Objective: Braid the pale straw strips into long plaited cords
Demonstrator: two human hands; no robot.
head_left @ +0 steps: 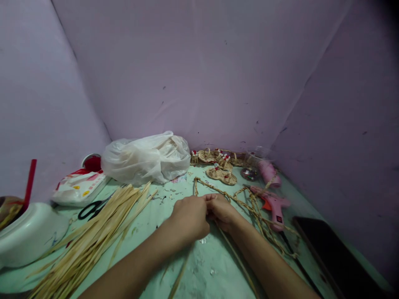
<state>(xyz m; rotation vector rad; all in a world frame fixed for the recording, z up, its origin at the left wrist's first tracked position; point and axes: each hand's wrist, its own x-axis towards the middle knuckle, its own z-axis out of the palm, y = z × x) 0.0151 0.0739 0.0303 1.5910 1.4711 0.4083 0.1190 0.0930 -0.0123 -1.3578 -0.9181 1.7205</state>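
Note:
My left hand (190, 216) and my right hand (220, 211) meet at the middle of the table, both closed around a thin braided straw cord (218, 190). Loose straw strands (235, 253) trail from my fingers toward the front edge. From my hands the braid runs up to a bend, then off to the right, where its length lies in loops. My fingertips partly hide the spot where they pinch the cord. Left of my arms lies a fanned bundle of flat dry straw strips (93, 236).
On the right are a pink glue gun (274, 205) and a black phone (330, 253). Woven straw pieces with beads (222, 174) lie at the back beside a white plastic bag (149, 160). Black-handled scissors (90, 209), a tissue pack (81, 189) and a white bowl (34, 234) stand left.

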